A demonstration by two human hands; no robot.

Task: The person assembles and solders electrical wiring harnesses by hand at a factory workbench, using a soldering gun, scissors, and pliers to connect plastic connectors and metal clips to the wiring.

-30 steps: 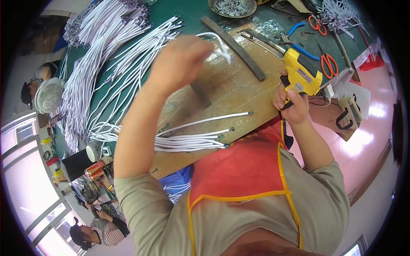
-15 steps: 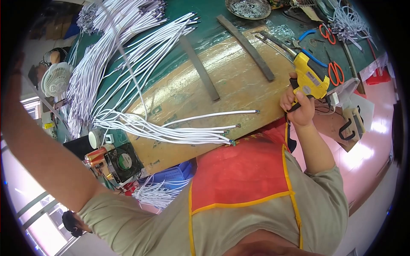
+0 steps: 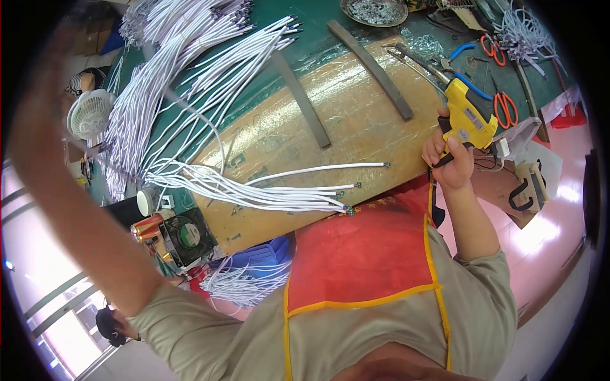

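In my right hand (image 3: 452, 159) is a yellow and black soldering gun (image 3: 467, 117), gripped by its handle, its metal barrel pointing up and left over the brown board (image 3: 273, 146). My left hand (image 3: 54, 63) is raised at the far upper left, smeared by motion and dim at the picture's rim; its fingers cannot be made out. A blurred white cable (image 3: 197, 117) arcs from near the bundle up toward that side. On the board's near part lies a loose bunch of white cables (image 3: 254, 193), their small-tipped ends pointing right, one apart from the others.
A large pile of white cables (image 3: 146, 95) covers the table's left side. Two flat metal bars (image 3: 372, 70) lie on the board. Orange-handled scissors (image 3: 505, 109) and a metal dish (image 3: 375, 11) are at the far right. Small fans (image 3: 189, 236) and a blue basket (image 3: 260, 254) stand at left.
My left arm has shifted slightly, and the blurred cable hangs in a different curve. The whole view has moved a little. My right hand still grips the soldering gun.
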